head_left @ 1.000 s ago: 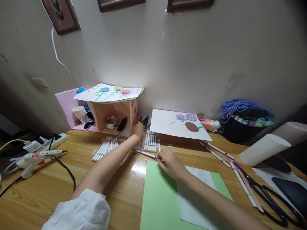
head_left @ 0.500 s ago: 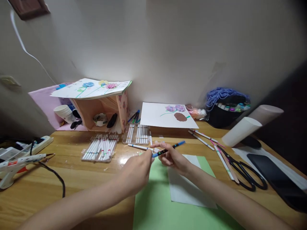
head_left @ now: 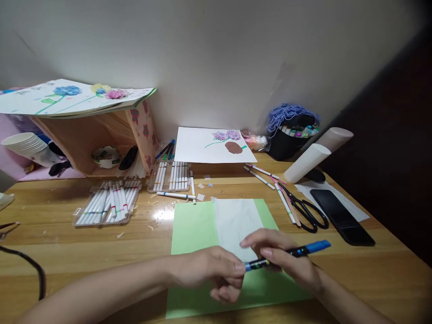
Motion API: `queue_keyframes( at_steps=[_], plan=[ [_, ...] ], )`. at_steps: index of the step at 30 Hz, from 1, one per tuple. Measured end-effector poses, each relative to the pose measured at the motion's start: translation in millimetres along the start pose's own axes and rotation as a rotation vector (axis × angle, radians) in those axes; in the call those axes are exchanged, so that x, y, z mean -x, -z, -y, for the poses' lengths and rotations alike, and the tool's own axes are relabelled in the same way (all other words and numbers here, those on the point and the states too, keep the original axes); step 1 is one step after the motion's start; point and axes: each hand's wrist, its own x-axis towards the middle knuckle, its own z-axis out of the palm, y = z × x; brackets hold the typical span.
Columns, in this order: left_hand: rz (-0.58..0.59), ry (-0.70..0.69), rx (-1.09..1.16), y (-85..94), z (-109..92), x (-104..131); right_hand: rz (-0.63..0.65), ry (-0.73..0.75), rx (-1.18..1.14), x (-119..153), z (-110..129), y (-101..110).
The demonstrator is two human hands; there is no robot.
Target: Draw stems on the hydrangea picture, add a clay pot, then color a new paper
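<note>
A black marker [head_left: 258,264] with blue ends is held level in front of me by both hands. My left hand [head_left: 216,274] is closed, pinching the marker's left end between thumb and fingers. Around the barrel, nearer the other blue end, my right hand [head_left: 281,254] is closed, its index finger stretched forward. Both hands hover over a green sheet of paper [head_left: 192,229], on which a smaller white sheet [head_left: 236,216] lies. The fingers of both hands partly cover the marker.
Ahead are two trays of white markers [head_left: 104,204] [head_left: 168,177], loose markers and a drawing [head_left: 199,144]. Black scissors [head_left: 308,213], a phone [head_left: 340,216] and a white cylinder [head_left: 307,162] stand or lie at right. A fabric-covered box [head_left: 140,135] is at back left.
Both hands have come closer and to the right with the marker, off the far edge of the green sheet. The whole view has shifted too. The grip stays on the marker.
</note>
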Motion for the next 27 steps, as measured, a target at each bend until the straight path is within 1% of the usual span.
queue_keyframes(
  at_steps=[1, 2, 3, 4, 5, 6, 8, 9, 10, 12, 14, 15, 19, 23, 27],
  plan=[
    [0.041, 0.022, 0.038, 3.5, 1.1, 4.4, -0.101, 0.037, 0.026, 1.4, -2.9, 6.2],
    [0.096, 0.050, 0.065, 6.9, 1.4, 9.5, -0.258, 0.097, 0.024, 1.1, -5.2, 13.6],
    [0.103, 0.048, 0.071, 10.4, 0.8, 14.6, -0.431, 0.145, -0.001, -1.2, -7.1, 21.3],
    [0.065, 0.010, 0.028, 13.9, -0.4, 18.8, -0.530, 0.142, -0.018, -5.8, -8.8, 28.2],
    [-0.048, -0.049, -0.097, 17.5, -1.9, 21.1, -0.562, 0.135, -0.025, -12.7, -10.7, 33.2],
    [-0.182, -0.114, -0.289, 21.5, -3.2, 21.3, -0.530, 0.101, -0.018, -21.6, -13.2, 35.8],
    [-0.406, -0.238, -0.752, 30.9, -3.1, 15.3, -0.359, 0.036, 0.067, -43.0, -20.4, 33.5],
    [-0.474, -0.287, -0.965, 36.4, -1.2, 10.2, -0.306, 0.042, 0.116, -53.9, -24.9, 29.8],
    [-0.521, -0.327, -1.134, 42.3, 1.8, 4.6, -0.281, 0.057, 0.155, -64.0, -29.7, 25.6],
    [-0.594, -0.378, -1.345, 54.2, 10.2, -4.8, -0.264, 0.066, 0.222, -79.8, -38.6, 18.5],
    [-0.648, -0.386, -1.478, 64.3, 18.6, -9.8, -0.272, 0.056, 0.250, -88.5, -44.8, 15.9],
    [-0.656, -0.384, -1.537, 68.2, 22.0, -10.7, -0.274, 0.048, 0.252, -90.4, -46.6, 16.2],
    [-0.623, -0.400, -1.712, 75.5, 27.9, -10.6, -0.247, 0.019, 0.242, -90.8, -48.1, 19.6],
    [-0.599, -0.415, -1.758, 76.4, 27.8, -12.2, -0.242, -0.002, 0.288, -90.4, -48.3, 19.7],
    [-0.594, -0.417, -1.742, 76.9, 28.1, -13.2, -0.315, 0.017, 0.288, -90.6, -50.5, 19.5]
  ],
)
